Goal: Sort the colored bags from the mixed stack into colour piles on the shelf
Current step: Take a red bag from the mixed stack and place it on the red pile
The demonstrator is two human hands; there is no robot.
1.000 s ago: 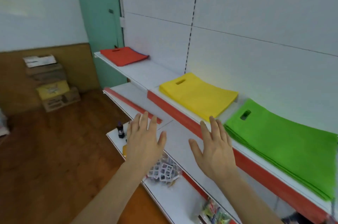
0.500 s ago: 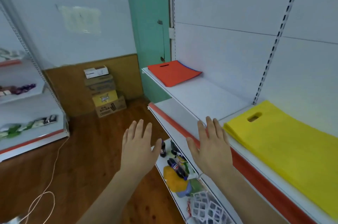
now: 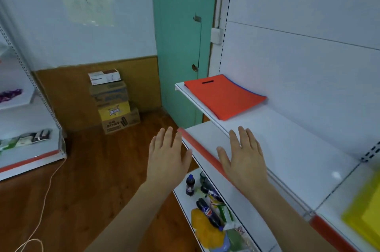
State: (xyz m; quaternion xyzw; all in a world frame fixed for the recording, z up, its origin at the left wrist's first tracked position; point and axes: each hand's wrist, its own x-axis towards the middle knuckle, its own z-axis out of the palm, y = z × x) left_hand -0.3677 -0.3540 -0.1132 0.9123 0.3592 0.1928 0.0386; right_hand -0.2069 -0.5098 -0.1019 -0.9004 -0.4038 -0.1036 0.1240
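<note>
Both hands are raised palm-down at lower centre of the frame, fingers straight and loosely spread, holding nothing. The left hand [image 3: 167, 157] hangs over the wooden floor [image 3: 86, 171], just left of the shelf edge. The right hand [image 3: 243, 157] is over the red front strip [image 3: 202, 152] of the middle shelf [image 3: 207, 136]; whether it touches the shelf cannot be told.

The mixed stack [image 3: 223, 95] lies flat on the upper shelf [image 3: 287, 134] at centre right, against the white back panel. A red bag with a slot handle is on top, and a blue edge shows beneath it along the far side. The stack is well apart from both hands.

The yellow pile [image 3: 366, 212] sits at the lower right edge of the frame, blurred and partly cut off.

The lower shelf [image 3: 181, 194], bottom centre, holds dark soda bottles [image 3: 190, 185] and a yellow-orange packet [image 3: 203, 227].

Cardboard boxes [image 3: 112, 99] are stacked against the far wall beside a green door [image 3: 181, 36]. A second shelf unit [image 3: 30, 149] stands at the left edge.
</note>
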